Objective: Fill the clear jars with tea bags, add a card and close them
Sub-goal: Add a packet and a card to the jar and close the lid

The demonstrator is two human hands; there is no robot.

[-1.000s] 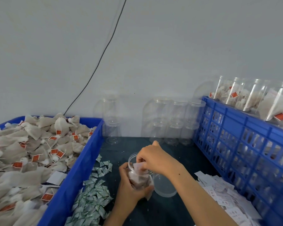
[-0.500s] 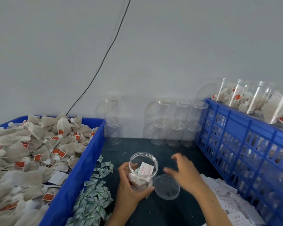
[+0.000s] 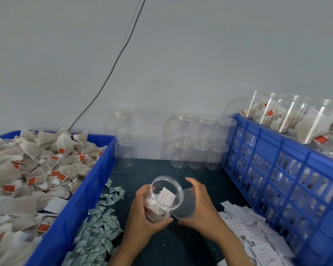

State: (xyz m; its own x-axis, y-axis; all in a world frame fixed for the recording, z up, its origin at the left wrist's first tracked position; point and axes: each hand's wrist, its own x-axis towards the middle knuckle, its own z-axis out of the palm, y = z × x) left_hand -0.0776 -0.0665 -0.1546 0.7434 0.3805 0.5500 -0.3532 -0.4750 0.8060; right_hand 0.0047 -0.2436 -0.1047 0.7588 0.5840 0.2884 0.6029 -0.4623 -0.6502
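Right hand now grips lid.

The left hand grips a clear jar, tilted with its open mouth toward the camera; tea bags and a white card with red print lie inside. The right hand curls round a clear lid just beside the jar. A blue bin of tea bags stands to the left, with small green-and-white packets beside it. Empty jars are stacked against the wall. A blue crate on the right holds filled jars, with loose cards in front of it.
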